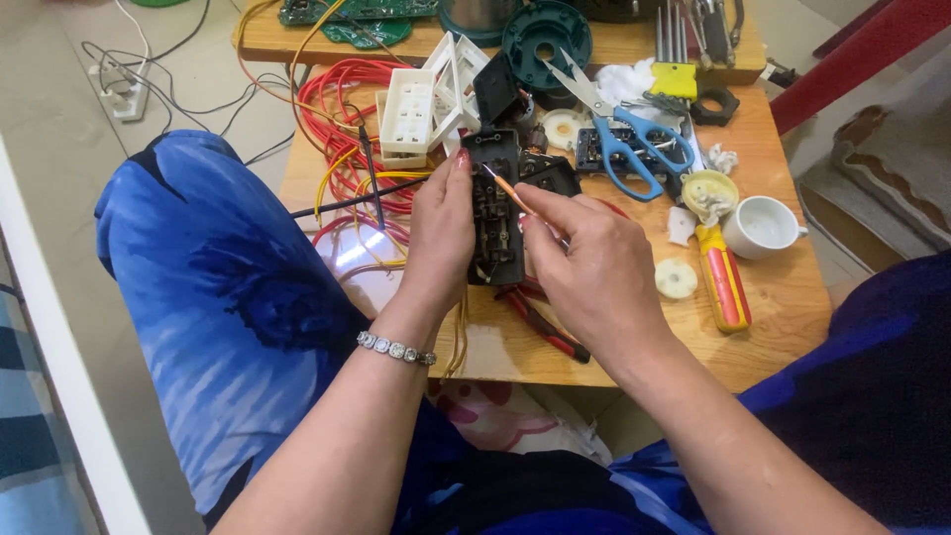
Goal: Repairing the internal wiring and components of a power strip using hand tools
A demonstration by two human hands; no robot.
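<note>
Nearest to me, the person's knees in blue patterned cloth framed the low wooden table (pixel 783 297), and a beaded bracelet (pixel 396 348) sat on the left wrist. The left hand (pixel 441 233) was closed around the side of a black switch block (pixel 494 213), holding it upright-lengthwise over the table's near half, thumb along its edge. The right hand (pixel 594 263) was pinched shut on a thin orange-handled tool (pixel 510 190), whose tip rested against the upper part of the block. The two hands were close together, almost touching across the block.

Just under the right hand lay red-handled pliers (pixel 545 327), partly hidden. To the right were a red and yellow screwdriver (pixel 723 282), a small white disc (pixel 677 278) and a white cup (pixel 765 226). Left of the hands, red and yellow wires (pixel 342 149) tangled over the table's edge.

Farther back stood white socket housings (pixel 421 109), blue-handled scissors (pixel 634 144) lying open, and a round dark green plastic part (pixel 545 40). On the floor beyond, at the far left, sat a white power strip (pixel 121 94).
</note>
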